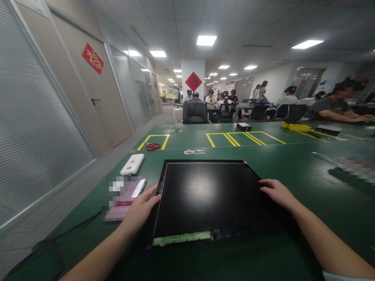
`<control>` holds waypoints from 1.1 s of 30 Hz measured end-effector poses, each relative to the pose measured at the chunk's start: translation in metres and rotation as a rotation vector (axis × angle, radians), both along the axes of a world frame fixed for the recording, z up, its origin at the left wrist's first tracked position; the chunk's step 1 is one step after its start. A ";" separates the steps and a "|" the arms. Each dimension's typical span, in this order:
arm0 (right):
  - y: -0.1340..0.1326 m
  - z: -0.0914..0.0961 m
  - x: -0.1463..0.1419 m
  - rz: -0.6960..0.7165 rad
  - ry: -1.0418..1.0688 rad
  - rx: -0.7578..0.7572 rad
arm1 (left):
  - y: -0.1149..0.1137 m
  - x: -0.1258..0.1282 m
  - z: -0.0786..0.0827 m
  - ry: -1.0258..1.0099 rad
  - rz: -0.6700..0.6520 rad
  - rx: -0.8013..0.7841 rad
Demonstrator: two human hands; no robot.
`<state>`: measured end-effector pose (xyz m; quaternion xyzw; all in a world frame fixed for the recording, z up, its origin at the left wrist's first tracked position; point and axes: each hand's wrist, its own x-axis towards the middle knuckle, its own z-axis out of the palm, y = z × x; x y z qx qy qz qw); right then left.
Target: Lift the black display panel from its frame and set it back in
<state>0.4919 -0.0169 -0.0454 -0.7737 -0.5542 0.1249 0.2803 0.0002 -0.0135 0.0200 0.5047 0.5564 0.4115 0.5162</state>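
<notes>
A black LCD screen panel [205,195] lies face up in front of me, framed by a dark bezel. Along its near edge runs a green circuit board [182,238]. My left hand [145,203] grips the panel's left edge, with the thumb on top and fingers at the side. On the opposite edge my right hand [275,192] holds the frame between thumb and fingers. The undersides of both hands' fingers are partly hidden by the panel. Left of my left hand rests a pinkish-purple pouch [120,210], partly blurred out.
On the green table [293,164] are a white power bank [132,164], red-handled scissors [152,146], small white strips [193,151], a black box [243,127] and a yellow tray [295,127]. A black chair [195,112] stands beyond. One person [336,103] sits at the right.
</notes>
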 end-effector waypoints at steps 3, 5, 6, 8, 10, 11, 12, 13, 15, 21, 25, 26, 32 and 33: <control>0.000 0.000 0.000 -0.013 -0.009 0.006 | -0.003 0.005 0.002 -0.163 0.071 -0.128; 0.000 0.001 -0.001 -0.019 -0.016 0.016 | -0.005 0.008 0.001 -0.254 0.089 -0.164; -0.001 0.001 -0.002 -0.018 -0.014 0.023 | -0.005 0.009 0.000 -0.292 0.095 -0.176; -0.001 0.002 -0.003 -0.013 -0.009 0.036 | -0.006 0.010 -0.002 -0.347 0.111 -0.195; -0.002 0.002 -0.004 -0.008 -0.015 0.042 | -0.005 0.010 -0.004 -0.366 0.132 -0.214; -0.002 0.002 -0.004 -0.008 -0.020 0.041 | -0.005 0.010 -0.005 -0.365 0.140 -0.222; -0.001 0.002 -0.003 -0.006 -0.024 0.040 | -0.004 0.010 -0.005 -0.360 0.144 -0.229; -0.001 0.002 -0.003 -0.003 -0.027 0.039 | -0.004 0.010 -0.006 -0.353 0.146 -0.234; -0.001 0.001 -0.002 0.001 -0.030 0.038 | -0.003 0.010 -0.006 -0.339 0.143 -0.241; -0.002 0.002 -0.003 -0.001 -0.056 0.008 | -0.002 0.013 -0.003 -0.321 0.141 -0.277; -0.002 0.005 -0.004 -0.008 -0.058 -0.030 | -0.002 0.013 -0.004 -0.321 0.134 -0.279; -0.002 0.005 -0.004 -0.012 -0.059 -0.035 | -0.002 0.012 -0.004 -0.316 0.141 -0.273; -0.001 0.000 0.000 0.001 -0.043 -0.027 | -0.001 0.012 -0.007 -0.345 0.139 -0.241; -0.001 -0.001 0.001 0.005 -0.042 -0.024 | -0.001 0.012 -0.007 -0.359 0.141 -0.237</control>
